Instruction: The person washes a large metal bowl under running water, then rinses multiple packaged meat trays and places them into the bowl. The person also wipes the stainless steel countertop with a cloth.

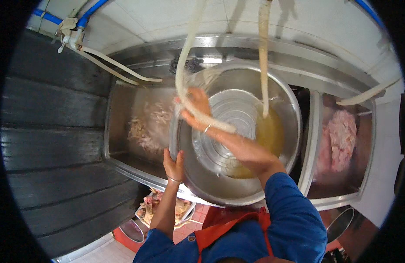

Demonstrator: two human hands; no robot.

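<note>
A large round metal basin [195, 177] rests tilted on the sink, with yellowish liquid [271, 131] pooled at its right side. My left hand [174, 166] grips the basin's left rim, thumb upward. Across the upper left rim reaches my right hand [195, 107], blurred, its fingers curled beside a pale hose [184, 62]; something whitish and blurred is at its fingertips, and whether it holds that cannot be told. The hose's lower end lies over my right wrist. A second hose [263, 59] hangs down into the basin.
Pale meat pieces [148, 128] lie in water in the left sink compartment [107, 131]. The right compartment [375, 131] holds large pale pink meat [343, 141]. Below stands a tray of poultry pieces [182, 210]. Dark ribbed panels [54, 144] fill the left. A tap [69, 37] is on the wall.
</note>
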